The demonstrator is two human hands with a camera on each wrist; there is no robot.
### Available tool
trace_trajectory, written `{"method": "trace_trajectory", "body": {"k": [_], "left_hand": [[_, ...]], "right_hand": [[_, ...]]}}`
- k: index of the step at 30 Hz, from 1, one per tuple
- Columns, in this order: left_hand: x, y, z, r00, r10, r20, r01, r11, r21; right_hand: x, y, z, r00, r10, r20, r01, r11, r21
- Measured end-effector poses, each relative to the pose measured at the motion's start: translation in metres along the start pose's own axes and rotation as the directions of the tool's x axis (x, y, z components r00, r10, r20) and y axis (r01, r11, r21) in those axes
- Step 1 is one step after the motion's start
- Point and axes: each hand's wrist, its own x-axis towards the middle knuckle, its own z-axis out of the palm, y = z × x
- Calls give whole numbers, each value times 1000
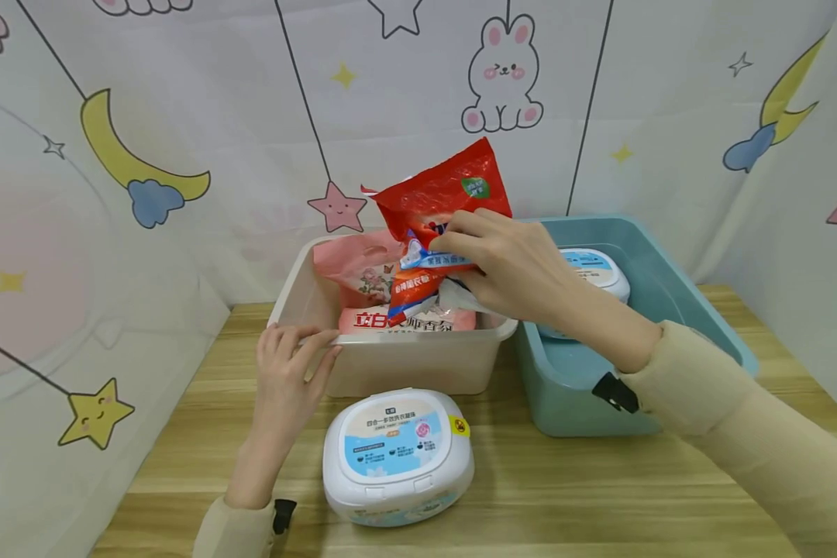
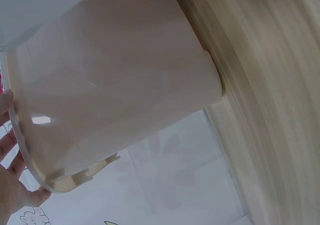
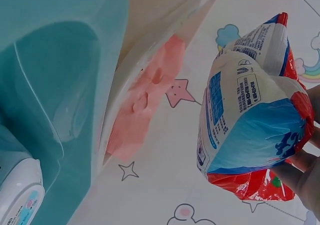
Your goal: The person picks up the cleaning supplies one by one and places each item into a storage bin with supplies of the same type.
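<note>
My right hand [image 1: 509, 256] grips a red laundry powder bag [image 1: 453, 182] by its side, above the beige bin. In the right wrist view, the bag's blue and white printed back [image 3: 250, 130] faces the camera. My left hand [image 1: 289, 372] holds the front-left rim of the beige bin [image 1: 411, 364], fingers bent over the edge. The left wrist view shows the bin's smooth wall [image 2: 115, 80] beside those fingers. Inside the bin lie a pink bag [image 1: 359, 267] with a handle hole and another pink pack [image 1: 370, 319] with red lettering, partly hidden behind the red bag.
A white lidded tub [image 1: 397, 457] with a blue label stands on the wooden table [image 1: 530, 496] before the beige bin. To the right is a teal bin [image 1: 579, 411] with a similar tub [image 1: 593, 267] inside, partly covered by my right forearm. A patterned cloth hangs behind.
</note>
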Motion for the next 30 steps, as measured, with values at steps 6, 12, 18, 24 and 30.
{"method": "trace_trajectory", "body": {"k": [6,12,18,24,30], "left_hand": [[0,1,0,1000,-4,5,4,1000,-7],[1,2,0,1000,-8,11,8,1000,-3],[0,1,-1,1000,-15,17,15,1000,-1],[0,1,-2,998,-35,49,35,999,6],[0,1,0,1000,-15,14,15,1000,-2]], "right_hand": [[9,3,2,999,9,46,-8,1000,-12],[17,6,6,993,41,106,-40,999,-13],[25,8,13,984,64,168,-64,998,-4],[33,13,22,962,101,252,-97,995,-28],[38,17,28,932,136,336,-125,991,-54]]}}
